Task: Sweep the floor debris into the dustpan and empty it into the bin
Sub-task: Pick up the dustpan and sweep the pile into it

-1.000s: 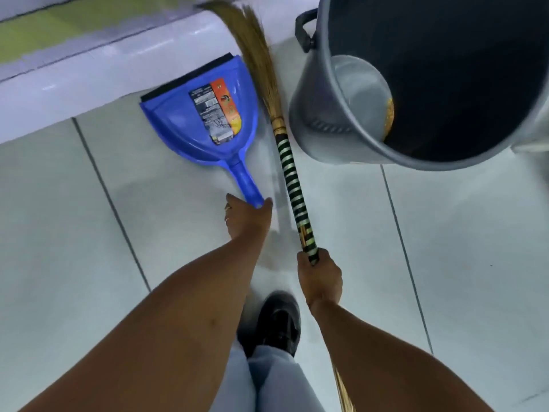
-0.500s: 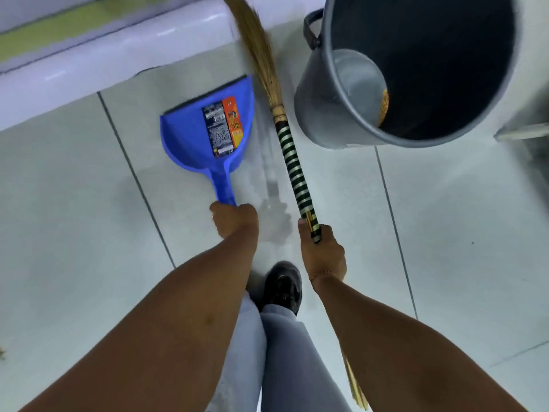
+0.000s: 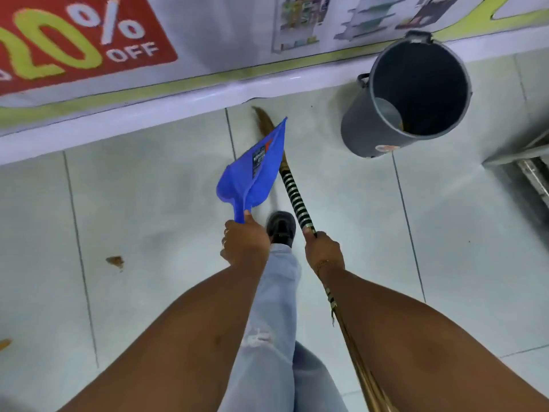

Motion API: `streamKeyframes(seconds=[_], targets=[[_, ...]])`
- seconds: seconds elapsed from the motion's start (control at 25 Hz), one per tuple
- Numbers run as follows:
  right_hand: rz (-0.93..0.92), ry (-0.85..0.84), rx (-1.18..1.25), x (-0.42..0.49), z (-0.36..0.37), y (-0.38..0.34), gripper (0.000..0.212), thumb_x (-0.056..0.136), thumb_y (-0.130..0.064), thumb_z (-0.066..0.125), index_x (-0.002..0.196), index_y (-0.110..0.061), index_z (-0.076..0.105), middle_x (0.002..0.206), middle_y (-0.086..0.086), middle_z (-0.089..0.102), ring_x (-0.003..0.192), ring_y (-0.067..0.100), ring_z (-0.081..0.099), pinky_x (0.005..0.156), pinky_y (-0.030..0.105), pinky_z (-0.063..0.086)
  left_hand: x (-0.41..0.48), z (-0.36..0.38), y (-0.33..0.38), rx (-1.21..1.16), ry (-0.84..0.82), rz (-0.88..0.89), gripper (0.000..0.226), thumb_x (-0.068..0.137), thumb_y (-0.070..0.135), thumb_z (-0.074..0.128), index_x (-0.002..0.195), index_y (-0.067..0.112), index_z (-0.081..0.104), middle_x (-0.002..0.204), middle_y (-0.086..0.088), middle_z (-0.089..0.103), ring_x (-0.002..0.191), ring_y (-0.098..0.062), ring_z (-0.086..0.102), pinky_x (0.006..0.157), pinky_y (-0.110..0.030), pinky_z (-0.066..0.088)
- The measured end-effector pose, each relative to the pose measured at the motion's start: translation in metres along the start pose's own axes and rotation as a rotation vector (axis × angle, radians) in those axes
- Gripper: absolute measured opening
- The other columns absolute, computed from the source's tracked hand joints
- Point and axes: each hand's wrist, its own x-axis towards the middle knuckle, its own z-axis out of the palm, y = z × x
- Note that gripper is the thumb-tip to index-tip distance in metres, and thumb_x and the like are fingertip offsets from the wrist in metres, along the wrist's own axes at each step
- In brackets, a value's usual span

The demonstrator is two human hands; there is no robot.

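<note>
My left hand (image 3: 245,243) grips the handle of a blue dustpan (image 3: 254,171), which is lifted off the floor and turned on its side, mouth pointing away. My right hand (image 3: 323,251) holds the black-and-white striped handle of a straw broom (image 3: 295,197); its brown bristles (image 3: 261,120) touch the floor behind the dustpan. A grey bin (image 3: 407,96) stands open at the upper right, apart from both hands, with a little yellowish debris inside. A brown scrap of debris (image 3: 115,260) lies on the pale tiles to the left.
A white raised ledge (image 3: 148,114) runs along the far side under a wall banner reading "20% OFF" (image 3: 74,43). My black shoe (image 3: 280,227) and light jeans are between my arms. A metal fixture (image 3: 531,171) sits at the right edge. Another brown scrap (image 3: 4,344) lies at far left.
I have stood up and moved back from the bin. The dustpan has been lifted off the floor and tilted onto its side. The broom stays in my right hand.
</note>
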Motion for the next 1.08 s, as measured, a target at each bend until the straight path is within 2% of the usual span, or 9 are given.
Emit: streamKeyframes(seconds=[0.12,0.16,0.24,0.32,0.48,0.72,0.88,1.0,1.08], targets=[[-0.021,-0.036,-0.020,-0.040,0.037,0.006,0.050,0.099,-0.040,0.035,0.118,0.001,0.055,0.118,0.020,0.063,0.097,0.032,0.060,0.081,0.034,0.047,-0.007,-0.039,-0.051,-0.104,-0.132,-0.077,0.034,0.097,0.034,0.037,0.115,0.006,0.045,0.121,-0.018,0.054,0.110,-0.038,0.052,0.098,-0.042,0.042],[-0.037,-0.051,-0.025,-0.057,0.054,0.008,0.046,0.099,-0.037,0.039,0.118,0.002,0.054,0.119,0.020,0.063,0.091,0.029,0.058,0.079,0.034,0.047,-0.005,-0.056,-0.077,-0.177,-0.190,-0.102,0.015,0.096,0.026,0.039,0.100,0.014,0.047,0.110,-0.016,0.053,0.099,-0.036,0.052,0.089,-0.036,0.044],[-0.066,-0.040,-0.016,-0.084,0.084,0.013,0.041,0.097,-0.031,0.046,0.119,0.002,0.051,0.120,0.021,0.062,0.092,0.030,0.058,0.083,0.037,0.049,0.000,-0.085,-0.121,-0.203,-0.218,-0.089,0.020,0.091,0.008,0.041,0.075,0.016,0.033,0.082,-0.006,0.041,0.078,-0.026,0.041,0.071,-0.027,0.037],[-0.100,-0.020,-0.022,-0.109,0.118,0.006,0.041,0.096,-0.030,0.047,0.124,0.000,0.048,0.122,0.022,0.060,0.106,0.036,0.060,0.090,0.040,0.048,0.011,-0.119,-0.165,-0.216,-0.213,-0.073,0.022,0.083,-0.005,0.046,0.091,0.010,0.032,0.085,-0.007,0.042,0.082,-0.026,0.045,0.074,-0.030,0.038],[-0.181,-0.021,-0.154,-0.135,0.208,-0.024,0.043,0.100,-0.033,0.033,0.129,-0.004,0.047,0.124,0.021,0.058,0.111,0.038,0.057,0.089,0.038,0.046,0.056,-0.174,-0.252,-0.288,-0.133,-0.058,0.061,0.080,-0.005,0.052,0.136,0.012,0.036,0.123,-0.016,0.055,0.113,-0.037,0.053,0.097,-0.042,0.046],[-0.123,0.045,-0.098,-0.131,0.355,-0.057,0.038,0.097,-0.026,0.045,0.121,0.002,0.052,0.121,0.021,0.061,0.110,0.037,0.058,0.084,0.035,0.046,0.164,-0.225,-0.374,-0.151,0.058,-0.093,0.041,0.086,0.043,0.054,0.117,0.016,0.050,0.108,-0.008,0.061,0.106,-0.033,0.056,0.098,-0.047,0.039],[-0.150,0.086,-0.101,-0.115,0.425,-0.052,0.043,0.095,-0.026,0.046,0.133,-0.007,0.041,0.125,0.019,0.059,0.113,0.037,0.056,0.091,0.041,0.046,0.228,-0.239,-0.456,0.106,0.103,-0.011,0.052,0.088,0.026,0.058,0.121,-0.011,0.042,0.120,-0.030,0.051,0.113,-0.046,0.051,0.094,-0.052,0.044],[-0.183,0.073,-0.264,-0.097,0.456,-0.042,0.046,0.096,-0.043,0.041,0.131,-0.013,0.044,0.116,0.017,0.063,0.107,0.036,0.059,0.082,0.040,0.046,0.260,-0.241,-0.509,0.206,0.037,-0.052,0.041,0.090,0.011,0.055,0.120,-0.013,0.041,0.118,-0.034,0.050,0.108,-0.049,0.053,0.092,-0.054,0.045],[-0.162,0.056,-0.296,-0.077,0.479,-0.041,0.041,0.096,-0.037,0.045,0.122,-0.007,0.052,0.115,0.017,0.063,0.104,0.036,0.060,0.077,0.035,0.043,0.290,-0.234,-0.527,0.206,-0.022,-0.061,0.038,0.089,0.006,0.054,0.121,-0.011,0.041,0.118,-0.032,0.052,0.107,-0.048,0.054,0.093,-0.054,0.046]])
